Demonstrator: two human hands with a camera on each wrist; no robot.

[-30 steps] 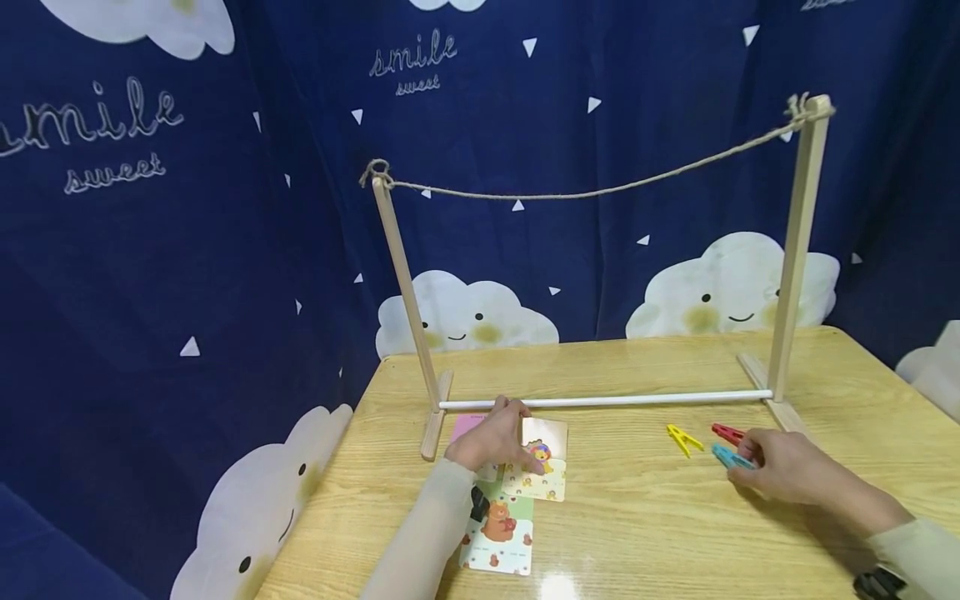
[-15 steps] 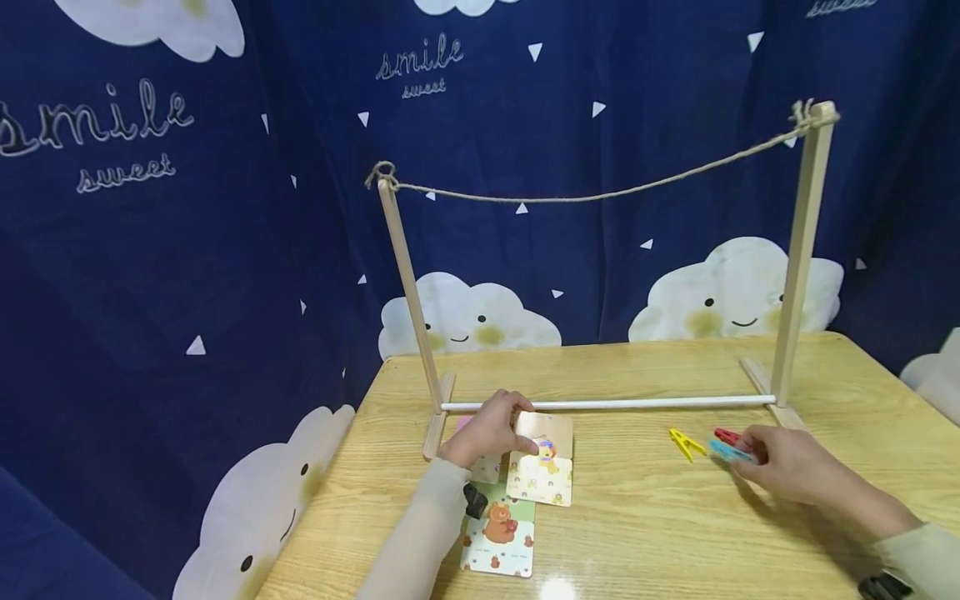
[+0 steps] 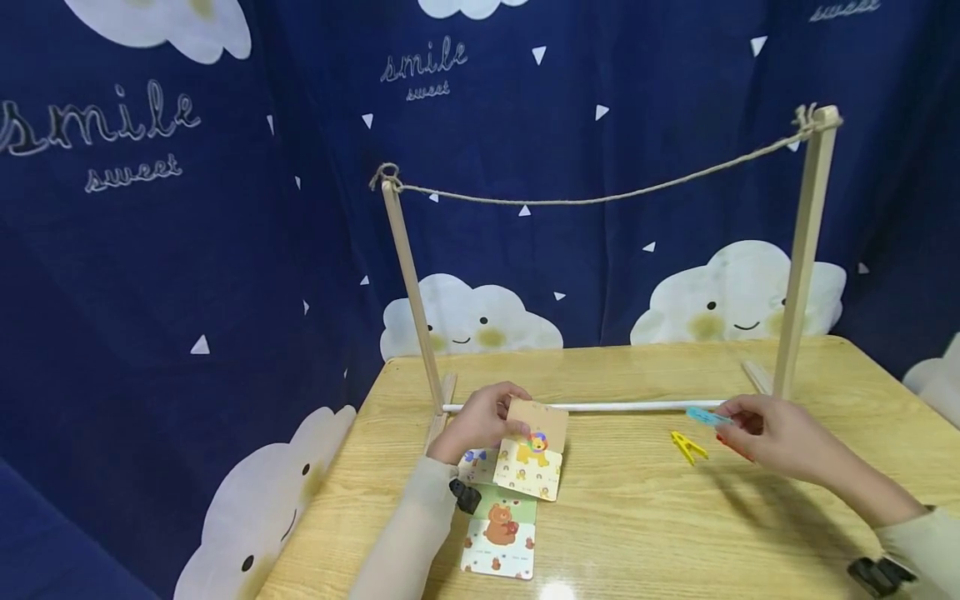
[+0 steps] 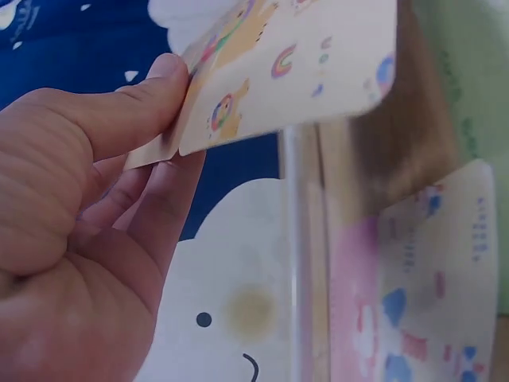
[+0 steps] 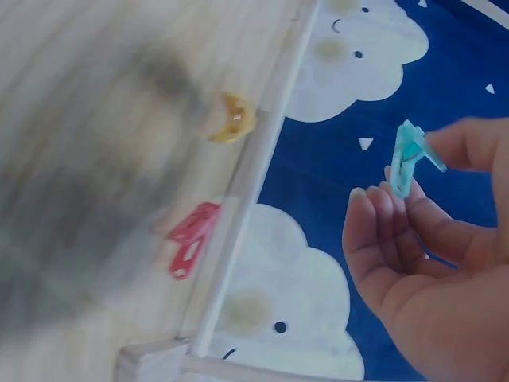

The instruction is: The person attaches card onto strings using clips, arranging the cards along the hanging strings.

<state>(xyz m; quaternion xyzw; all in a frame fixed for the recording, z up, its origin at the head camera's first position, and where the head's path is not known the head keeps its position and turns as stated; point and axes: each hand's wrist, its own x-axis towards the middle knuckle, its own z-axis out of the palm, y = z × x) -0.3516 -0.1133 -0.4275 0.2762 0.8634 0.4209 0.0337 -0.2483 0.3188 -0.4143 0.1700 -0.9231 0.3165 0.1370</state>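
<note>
My left hand (image 3: 483, 419) pinches the lion card (image 3: 531, 450) by its upper left edge, thumb in front and fingers behind. In the left wrist view that card (image 4: 294, 76) is tilted and off the table. Beneath it lie a pink-and-white card (image 4: 437, 286) and a bear card (image 3: 498, 533). Over on the right, my right hand (image 3: 776, 433) pinches a light blue clothespin (image 3: 707, 417) between thumb and fingertips, raised above the table. On the wood near that hand lie a yellow clothespin (image 3: 688, 447) and a red clothespin (image 5: 195, 239), the red one partly hidden in the head view.
A wooden frame stands behind the hands, with a left post (image 3: 411, 287), a right post (image 3: 806, 250) and a white bar (image 3: 630, 407) low across. A sagging rope (image 3: 570, 202) joins the post tops. A blue cloud-print curtain (image 3: 480, 125) hangs behind the table (image 3: 622, 533).
The lion card has come up off the table in my left hand. My right hand has picked up the light blue clothespin, raising it and shifting slightly left.
</note>
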